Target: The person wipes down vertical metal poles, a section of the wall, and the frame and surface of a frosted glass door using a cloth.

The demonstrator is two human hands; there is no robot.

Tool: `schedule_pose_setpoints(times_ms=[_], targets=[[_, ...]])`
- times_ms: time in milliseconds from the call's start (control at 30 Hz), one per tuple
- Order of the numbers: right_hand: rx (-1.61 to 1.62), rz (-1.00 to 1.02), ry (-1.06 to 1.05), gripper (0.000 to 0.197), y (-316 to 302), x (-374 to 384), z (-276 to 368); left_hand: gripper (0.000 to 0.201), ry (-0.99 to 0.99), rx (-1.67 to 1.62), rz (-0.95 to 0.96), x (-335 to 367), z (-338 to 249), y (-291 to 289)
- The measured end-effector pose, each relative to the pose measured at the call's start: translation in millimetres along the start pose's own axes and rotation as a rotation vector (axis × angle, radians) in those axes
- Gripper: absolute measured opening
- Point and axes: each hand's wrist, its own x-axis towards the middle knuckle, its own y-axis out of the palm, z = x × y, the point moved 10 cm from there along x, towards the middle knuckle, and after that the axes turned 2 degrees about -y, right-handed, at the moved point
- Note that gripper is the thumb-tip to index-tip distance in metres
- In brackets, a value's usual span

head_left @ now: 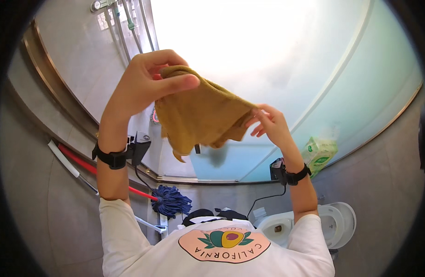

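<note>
Both hands are raised in front of a frosted glass shower screen (277,55). My left hand (145,83) pinches the top corner of a mustard-yellow cloth (198,115) between thumb and fingers. My right hand (270,122) holds the cloth's right edge with its fingertips, the other fingers spread. The cloth hangs slack between the two hands, its lower edge drooping. Each wrist wears a black strap with a small black device.
A white toilet (314,224) with its lid up stands at the lower right. A mop with a red handle and blue head (171,201) leans at the lower left. A green-and-white pack of tissues (319,154) sits by the glass. Shower pipes (124,23) run up the wall.
</note>
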Motion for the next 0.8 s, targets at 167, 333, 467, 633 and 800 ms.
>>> schedule_pose_setpoints(times_ms=[167,333,467,633,800], targets=[[0.437,-0.620,-0.455,0.026,-39.4,-22.4,42.1,0.025,-0.042,0.259,-0.230,-2.6,25.2,-46.9],[0.374,-0.957,-1.078,0.024,-43.7,-45.1,65.8,0.027,0.079,-0.423,-0.641,-6.2,57.0,-31.3],[-0.300,-1.077,-1.174,0.034,-28.8,-24.2,101.2,0.024,0.435,-0.280,-0.927,-15.2,46.6,-13.1],[-0.882,-1.080,-0.866,0.061,-28.5,23.7,129.1,0.032,0.767,0.616,-0.851,25.5,26.8,27.4],[-1.219,-1.270,-0.998,0.070,-71.1,26.6,188.3,0.052,0.825,0.830,-0.696,78.8,-9.5,38.0]])
